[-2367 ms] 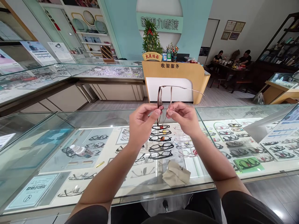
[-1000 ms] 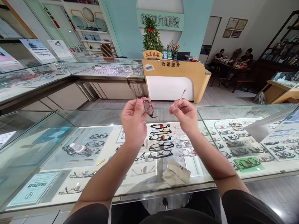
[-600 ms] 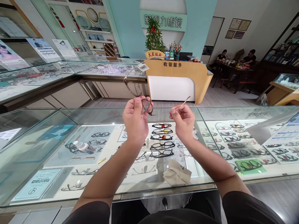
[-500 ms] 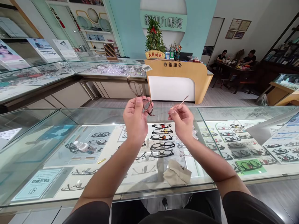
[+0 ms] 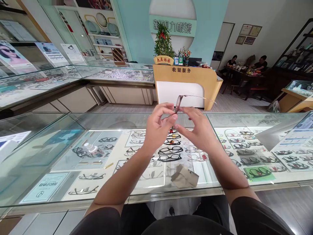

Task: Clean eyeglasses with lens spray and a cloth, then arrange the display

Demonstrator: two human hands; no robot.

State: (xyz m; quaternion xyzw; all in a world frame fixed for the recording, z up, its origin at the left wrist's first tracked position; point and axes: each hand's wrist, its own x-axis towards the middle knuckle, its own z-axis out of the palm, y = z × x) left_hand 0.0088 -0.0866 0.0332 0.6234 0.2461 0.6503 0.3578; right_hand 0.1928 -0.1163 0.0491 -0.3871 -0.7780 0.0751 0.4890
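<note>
A pair of eyeglasses [image 5: 178,103] is held up above the glass counter, turned nearly edge-on, one thin temple reaching out to the right. My left hand [image 5: 160,122] pinches the rim's lower part between thumb and fingers. Close by on the right, my right hand [image 5: 199,129] has its thumb and fingers apart; its fingertips are at the frame's edge, and whether they touch it I cannot tell. Below the hands, a column of dark-framed glasses [image 5: 170,150] lies inside the display case. A beige cleaning cloth [image 5: 185,176] rests crumpled on the glass top nearer to me.
The glass display counter [image 5: 137,197] spans the width in front of me, with rows of glasses inside. A small white bottle [image 5: 91,148] stands on its left part. Beyond are a wooden cashier desk [image 5: 210,80] and two people seated at a table [image 5: 242,70].
The eyeglasses have swung round from facing me to nearly edge-on. My left hand has moved right, toward my right hand, which has let go of the temple and spread its fingers.
</note>
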